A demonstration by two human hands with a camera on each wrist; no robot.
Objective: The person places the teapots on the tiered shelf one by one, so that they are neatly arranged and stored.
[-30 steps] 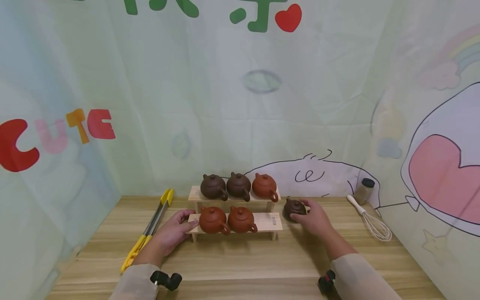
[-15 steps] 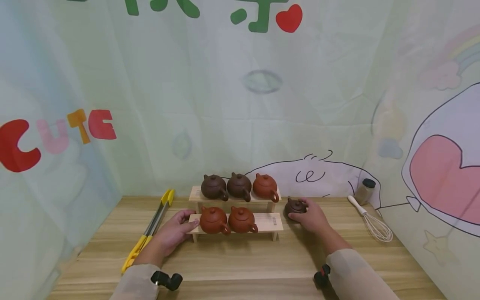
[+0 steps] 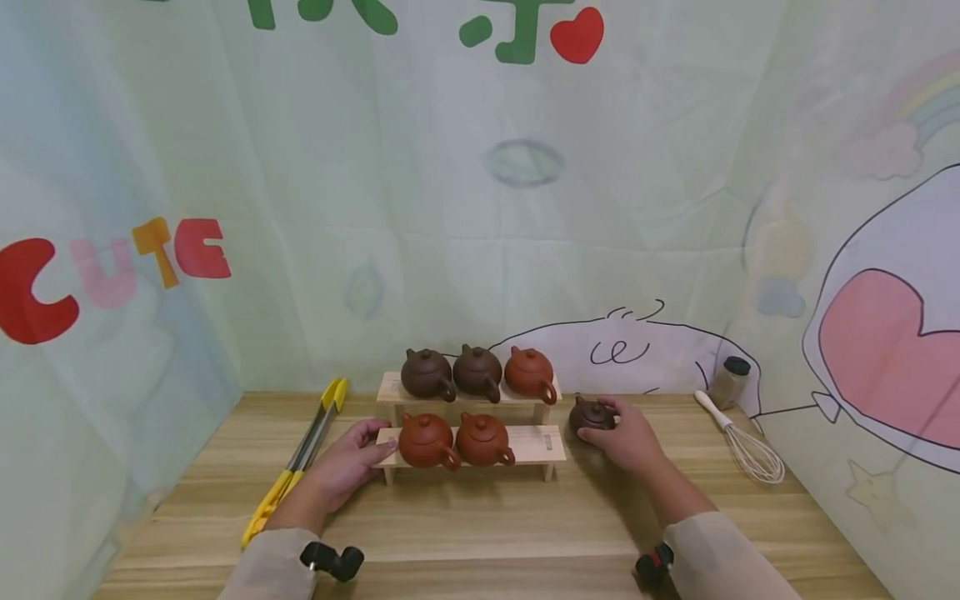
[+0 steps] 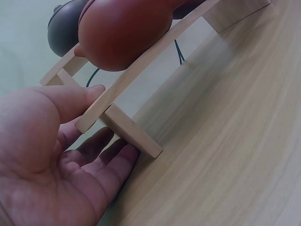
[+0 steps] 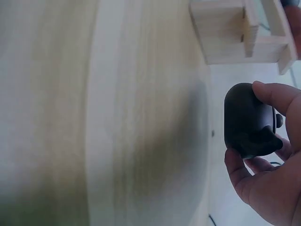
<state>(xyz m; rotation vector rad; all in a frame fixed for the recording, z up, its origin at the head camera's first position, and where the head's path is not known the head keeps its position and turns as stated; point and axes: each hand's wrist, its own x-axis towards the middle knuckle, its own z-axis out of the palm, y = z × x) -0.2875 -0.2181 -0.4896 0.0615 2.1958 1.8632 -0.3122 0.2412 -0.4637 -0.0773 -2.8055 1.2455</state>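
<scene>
My left hand (image 3: pixel 347 467) grips the left end of a two-tier wooden stand (image 3: pixel 532 446), thumb on top of the lower shelf and fingers beneath it, beside the leg (image 4: pixel 134 129). Two reddish-brown teapots (image 3: pixel 425 439) sit on that lower shelf, with bare wood at its right end. Two dark brown teapots (image 3: pixel 426 374) and one reddish teapot (image 3: pixel 528 372) line the upper shelf. Right of the stand, my right hand (image 3: pixel 632 437) holds a small dark brown teapot (image 5: pixel 249 115) between thumb and fingers. In the right wrist view, pale wall shows between its base and the tabletop.
Yellow-and-grey tongs (image 3: pixel 300 454) lie left of the stand, near the left forearm. At the far right are a white-handled whisk (image 3: pixel 742 442) and a black-capped jar (image 3: pixel 729 382). Printed cloth (image 3: pixel 420 208) walls in the wooden table (image 3: pixel 465 533) at the back and sides.
The right forearm shifts slightly, while the dark teapot in the right hand stays nearly where it was. The left hand, the stand and the other teapots keep their places.
</scene>
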